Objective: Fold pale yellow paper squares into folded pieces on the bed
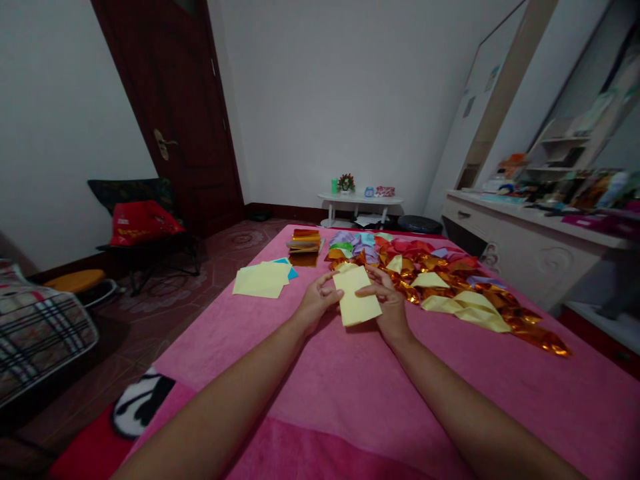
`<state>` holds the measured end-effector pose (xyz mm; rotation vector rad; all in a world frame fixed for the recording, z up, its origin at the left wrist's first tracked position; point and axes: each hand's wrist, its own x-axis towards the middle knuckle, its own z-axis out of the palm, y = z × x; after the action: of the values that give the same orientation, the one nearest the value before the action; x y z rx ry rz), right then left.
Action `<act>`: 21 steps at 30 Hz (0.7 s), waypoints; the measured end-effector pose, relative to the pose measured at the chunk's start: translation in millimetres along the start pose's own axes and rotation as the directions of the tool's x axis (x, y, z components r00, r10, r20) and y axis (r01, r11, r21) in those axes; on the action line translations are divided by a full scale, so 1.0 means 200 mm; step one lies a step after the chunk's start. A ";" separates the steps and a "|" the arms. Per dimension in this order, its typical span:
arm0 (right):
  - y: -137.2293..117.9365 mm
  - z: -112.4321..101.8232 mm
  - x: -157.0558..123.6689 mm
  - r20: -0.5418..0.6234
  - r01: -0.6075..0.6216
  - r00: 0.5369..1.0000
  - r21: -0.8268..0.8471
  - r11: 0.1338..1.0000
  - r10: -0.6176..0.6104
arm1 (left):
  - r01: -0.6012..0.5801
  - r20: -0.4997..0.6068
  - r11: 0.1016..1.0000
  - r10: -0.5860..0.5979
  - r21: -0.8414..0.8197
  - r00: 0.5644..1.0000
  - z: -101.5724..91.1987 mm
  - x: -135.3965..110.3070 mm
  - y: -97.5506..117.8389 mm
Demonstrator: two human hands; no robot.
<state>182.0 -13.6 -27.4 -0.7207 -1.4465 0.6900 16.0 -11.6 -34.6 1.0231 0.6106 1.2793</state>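
Observation:
Both my hands hold a pale yellow sheet of paper (356, 298) above the pink blanket (350, 387). My left hand (316, 301) pinches its left edge with thumb and fingers closed. My right hand (385, 297) grips the right edge, fingers curled over the top. Behind the sheet lies a heap of folded gold foil and coloured paper pieces (440, 277). A stack of yellow sheets (263, 278) with a blue one under it lies to the left.
A stack of gold foil sheets (305, 241) sits at the far end of the blanket. A dresser (530, 243) stands on the right, a small white table (360, 200) by the far wall, a chair with a red cushion (143, 223) near the door.

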 end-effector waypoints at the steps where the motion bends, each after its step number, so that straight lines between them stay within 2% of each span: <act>1: 0.00 0.00 0.00 0.001 -0.012 1.000 0.002 1.000 0.012 | -0.008 0.004 1.000 0.008 -0.002 1.000 0.00 0.00 0.00; 6: 0.01 -0.02 -0.02 -0.054 -0.111 0.992 0.010 0.994 0.111 | -0.015 -0.008 1.000 0.015 -0.009 1.000 -0.01 0.01 -0.01; 12: -0.01 -0.01 -0.03 -0.032 -0.129 0.991 -0.095 0.987 0.127 | -0.018 -0.002 1.000 0.018 0.001 1.000 -0.01 0.01 -0.01; 17: -0.04 0.03 -0.04 0.006 -0.052 0.998 -0.256 0.965 0.056 | -0.039 -0.006 0.998 0.039 0.042 0.999 0.02 0.00 0.01; 21: -0.08 0.05 -0.05 0.075 0.071 0.996 -0.348 0.935 -0.048 | -0.076 -0.014 0.991 0.078 0.113 0.997 0.04 -0.01 0.02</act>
<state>171.2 -31.1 -21.6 -0.9312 -1.6671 0.4133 21.0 -15.1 -28.0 1.1379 0.6687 1.3351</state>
